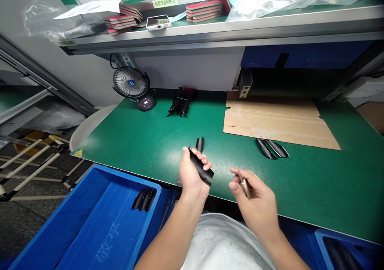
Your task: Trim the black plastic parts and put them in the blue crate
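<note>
My left hand (192, 174) is closed around a curved black plastic part (200, 167), held tilted above the near edge of the green bench (150, 142). My right hand (255, 200) pinches a thin metal tool (244, 185), its tip pointing toward the black part, a little apart from it. Another small black part (199, 143) lies on the bench just beyond my left hand. Two similar black parts (271, 148) lie to the right, near the cardboard.
A cardboard sheet (276, 120) covers the bench's right rear. A small fan (130, 83), a round dark puck (146, 102) and a cluster of black parts (180, 104) sit at the back. A blue bin (99, 218) holding black parts (144, 199) stands lower left. The shelf above carries red pads (204, 11) and a phone (158, 23).
</note>
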`<action>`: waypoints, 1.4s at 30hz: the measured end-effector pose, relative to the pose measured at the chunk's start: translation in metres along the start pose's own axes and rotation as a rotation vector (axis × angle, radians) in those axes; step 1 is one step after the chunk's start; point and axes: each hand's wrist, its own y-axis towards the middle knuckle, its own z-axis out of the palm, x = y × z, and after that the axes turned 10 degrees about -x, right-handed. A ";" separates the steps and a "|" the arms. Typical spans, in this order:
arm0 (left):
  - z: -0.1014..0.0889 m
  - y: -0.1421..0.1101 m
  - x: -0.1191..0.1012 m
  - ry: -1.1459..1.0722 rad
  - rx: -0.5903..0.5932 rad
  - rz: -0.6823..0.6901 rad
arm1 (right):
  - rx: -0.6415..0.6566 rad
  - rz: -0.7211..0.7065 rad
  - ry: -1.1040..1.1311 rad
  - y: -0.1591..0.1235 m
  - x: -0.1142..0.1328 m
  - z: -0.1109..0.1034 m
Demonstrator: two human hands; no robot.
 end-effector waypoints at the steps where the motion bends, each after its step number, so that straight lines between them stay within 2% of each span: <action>1: -0.001 0.002 0.005 0.027 0.025 -0.007 | 0.041 0.119 0.033 0.003 0.000 0.004; 3: -0.007 0.011 0.017 0.170 0.100 0.015 | 0.162 0.279 0.034 0.010 -0.006 0.011; 4: -0.012 0.021 0.022 0.333 0.141 0.089 | 0.205 0.323 -0.003 0.013 -0.013 0.014; 5: -0.017 0.033 0.025 0.527 0.173 0.192 | 0.222 0.351 -0.054 0.017 -0.023 0.014; 7: -0.028 0.065 0.025 1.078 0.173 0.554 | 0.180 0.396 -0.164 0.023 -0.049 0.011; 9: -0.038 0.098 0.017 1.283 0.108 0.695 | 0.111 0.435 -0.231 0.029 -0.078 0.005; 12: -0.045 0.134 0.003 1.462 0.096 0.765 | 0.080 0.456 -0.249 0.038 -0.108 0.002; 14: -0.044 0.142 -0.001 1.576 0.152 0.774 | 0.089 0.445 -0.232 0.041 -0.115 0.003; 18: -0.035 0.126 -0.004 1.711 0.372 0.770 | 0.041 0.414 -0.180 0.044 -0.101 0.004; 19: -0.033 0.116 -0.006 1.726 0.476 0.766 | 0.030 0.417 -0.159 0.044 -0.094 0.001; 21: -0.026 0.093 -0.011 1.745 0.764 0.781 | 0.030 0.433 -0.108 0.045 -0.079 -0.006; 23: -0.020 0.069 -0.018 1.754 1.053 0.833 | 0.127 0.416 -0.031 0.047 -0.064 -0.015; 25: -0.016 0.050 -0.024 1.756 1.215 0.889 | 0.270 0.368 0.047 0.049 -0.051 -0.023; 26: -0.014 0.043 -0.027 1.744 1.204 0.916 | 0.309 0.361 0.088 0.050 -0.045 -0.025; 27: -0.014 0.039 -0.029 1.710 1.140 0.944 | 0.308 0.384 0.132 0.050 -0.040 -0.025; 29: -0.013 0.033 -0.028 1.535 0.902 0.972 | 0.188 0.501 0.256 0.048 -0.031 -0.021; 30: -0.013 0.032 -0.026 1.400 0.781 0.942 | 0.118 0.568 0.338 0.047 -0.027 -0.016; 31: -0.012 0.030 -0.021 1.251 0.695 0.870 | 0.072 0.623 0.418 0.045 -0.023 -0.009; 32: -0.011 0.028 -0.016 1.106 0.658 0.753 | 0.051 0.660 0.485 0.043 -0.019 -0.002; 34: -0.005 0.020 -0.005 0.841 0.654 0.464 | 0.068 0.668 0.545 0.037 -0.013 0.011; 36: 0.005 0.012 0.001 0.594 0.614 0.264 | 0.129 0.593 0.493 0.030 -0.009 0.017; 39: 0.022 0.004 -0.003 0.276 0.432 0.192 | 0.196 0.359 0.312 0.016 -0.008 0.009; 42: 0.030 0.004 -0.016 0.114 0.230 0.099 | 0.229 0.172 0.163 0.006 -0.006 -0.007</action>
